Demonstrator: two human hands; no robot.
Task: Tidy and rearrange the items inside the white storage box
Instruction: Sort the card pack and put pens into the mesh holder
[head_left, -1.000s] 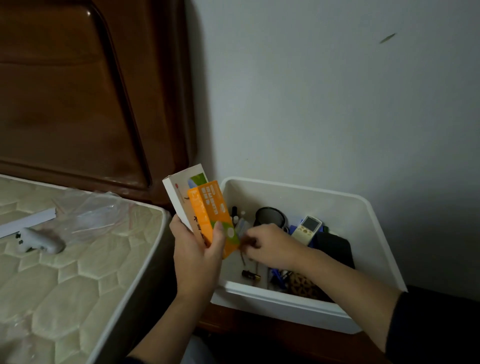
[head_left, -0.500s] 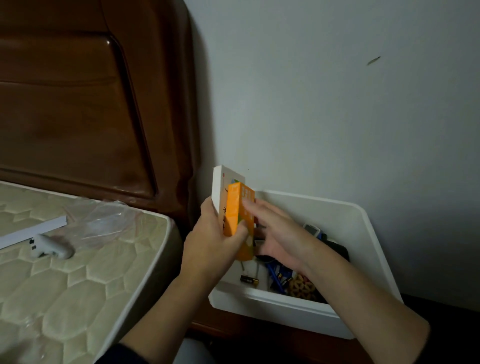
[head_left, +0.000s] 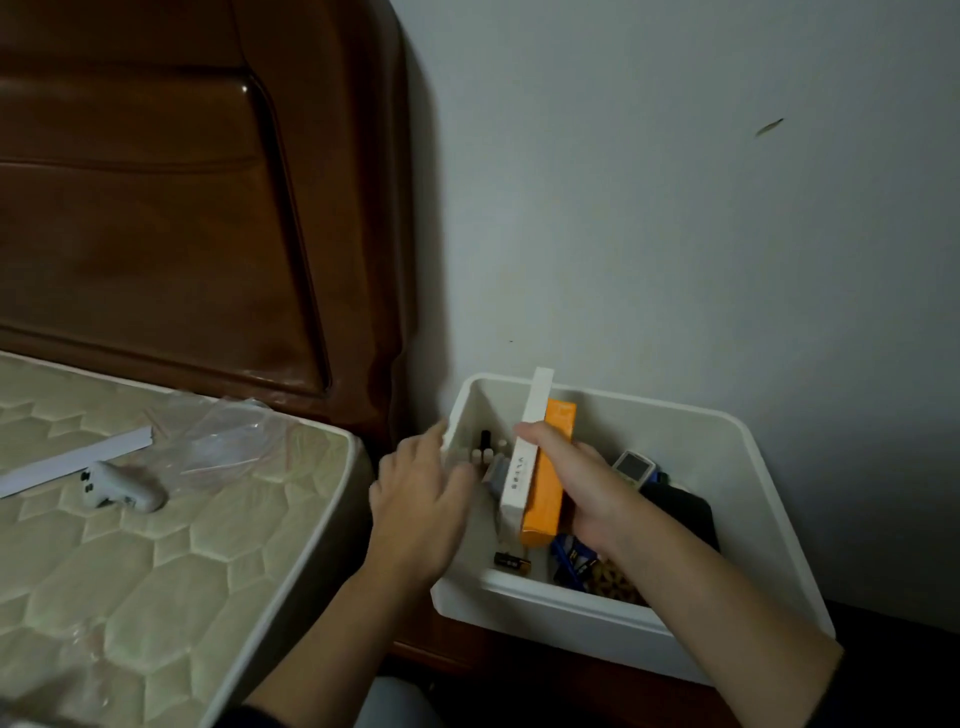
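White plastic storage box (head_left: 748, 467) is set against the wall beside the bed. Inside it, a slim white carton (head_left: 524, 457) and an orange carton (head_left: 548, 483) are held upright together by the right hand (head_left: 587, 483), fingers curled round them. The left hand (head_left: 421, 499) is spread open at the box's left wall.

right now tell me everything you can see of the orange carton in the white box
The orange cardboard carton is a slim, tall rectangular pack with faint pale print near its top. It stands on end, leaning slightly, inside the white plastic storage box, its top about level with the rim. Its left face lies flat against a taller white cardboard carton. The right hand grips both together, thumb across the white one, fingers behind the orange. Its lower end sits among small clutter; what it rests on is hidden.
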